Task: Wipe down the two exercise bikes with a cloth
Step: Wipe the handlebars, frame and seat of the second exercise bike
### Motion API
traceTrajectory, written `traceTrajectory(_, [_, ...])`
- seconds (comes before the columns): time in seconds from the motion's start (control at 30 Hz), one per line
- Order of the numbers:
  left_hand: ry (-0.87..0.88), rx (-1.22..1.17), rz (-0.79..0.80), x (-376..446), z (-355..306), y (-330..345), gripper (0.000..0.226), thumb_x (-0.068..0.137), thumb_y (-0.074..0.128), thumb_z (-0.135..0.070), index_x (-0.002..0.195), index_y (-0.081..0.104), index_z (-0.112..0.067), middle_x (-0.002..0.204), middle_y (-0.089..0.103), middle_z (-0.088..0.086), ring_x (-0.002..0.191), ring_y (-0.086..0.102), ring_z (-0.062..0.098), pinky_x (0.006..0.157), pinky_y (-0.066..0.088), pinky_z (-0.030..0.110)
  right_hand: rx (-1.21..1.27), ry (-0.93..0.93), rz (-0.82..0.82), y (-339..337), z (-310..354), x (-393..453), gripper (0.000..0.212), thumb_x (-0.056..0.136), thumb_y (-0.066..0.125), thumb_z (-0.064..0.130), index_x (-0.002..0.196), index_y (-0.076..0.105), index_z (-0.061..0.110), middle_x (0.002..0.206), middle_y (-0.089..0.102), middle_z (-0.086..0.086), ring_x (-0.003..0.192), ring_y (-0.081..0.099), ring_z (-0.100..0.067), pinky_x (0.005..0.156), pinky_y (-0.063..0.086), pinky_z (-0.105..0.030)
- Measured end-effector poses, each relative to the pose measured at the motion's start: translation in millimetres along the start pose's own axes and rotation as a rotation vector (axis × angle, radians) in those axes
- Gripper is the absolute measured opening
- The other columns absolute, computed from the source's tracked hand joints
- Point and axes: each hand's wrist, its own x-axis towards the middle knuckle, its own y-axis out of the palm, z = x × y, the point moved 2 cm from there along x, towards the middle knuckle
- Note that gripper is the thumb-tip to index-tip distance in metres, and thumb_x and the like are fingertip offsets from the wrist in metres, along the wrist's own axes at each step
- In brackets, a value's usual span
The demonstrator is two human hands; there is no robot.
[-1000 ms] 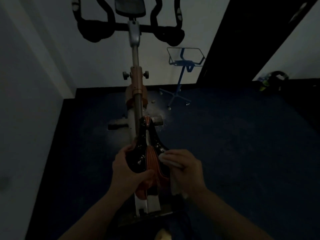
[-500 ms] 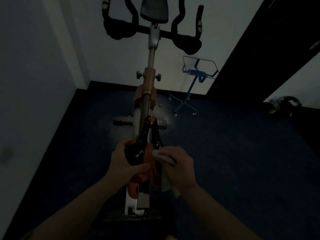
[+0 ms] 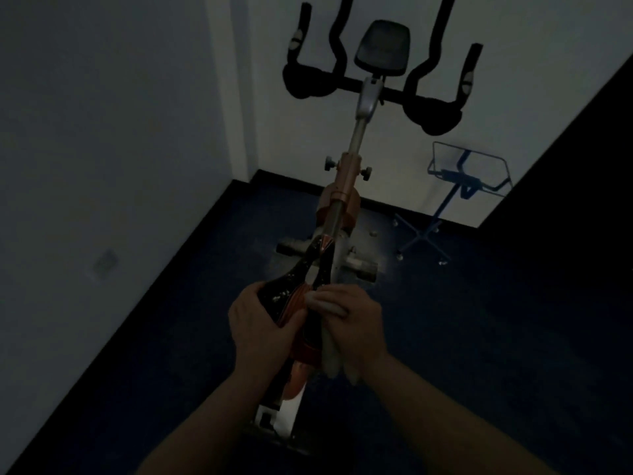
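Left hand (image 3: pixel 257 318): curled round the left flank of the saddle (image 3: pixel 295 293), thumb laid across its top, apparently to steady it against the rubbing; saddle: black with orange stripes, nose toward 12 o'clock, lying between the two hands and touching both; right hand (image 3: pixel 356 325): fingers closed on a pale cloth (image 3: pixel 330 351), pressing it to the saddle's right flank, its tail hanging toward 6 o'clock; exercise bike (image 3: pixel 342 186): handlebars (image 3: pixel 373 85) at 12 o'clock, untouched; blue stand (image 3: pixel 467 180): at 2 o'clock, well apart; second bike not in view.
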Motion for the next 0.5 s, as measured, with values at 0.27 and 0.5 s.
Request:
traceTrajectory(0.27, [-0.046, 0.030, 0.000, 10, 11, -6, 0.102, 0.039, 0.065, -0.075, 0.121, 0.050, -0.016, 0.121, 0.052, 0.005, 0.113, 0.048, 0.022, 0.099, 0.041, 0.044, 0.069, 0.461, -0.323, 5, -16, -13, 0.008, 0.082, 0.073, 0.019, 0.087, 0.075, 0.014, 0.093, 0.069, -0.001, 0.085, 0.063, -0.004, 0.081, 0.051, -0.017])
traceTrajectory(0.5, [-0.005, 0.068, 0.160, 34, 16, -10, 0.096, 0.031, 0.065, -0.077, 0.112, 0.050, -0.029, 0.108, 0.044, -0.009, 0.107, 0.041, 0.012, 0.094, 0.040, 0.033, -0.158, -0.045, 0.140, 0, -23, 34, 0.020, 0.080, 0.068, 0.029, 0.088, 0.077, 0.013, 0.097, 0.068, 0.001, 0.091, 0.062, -0.005, 0.082, 0.050, -0.014])
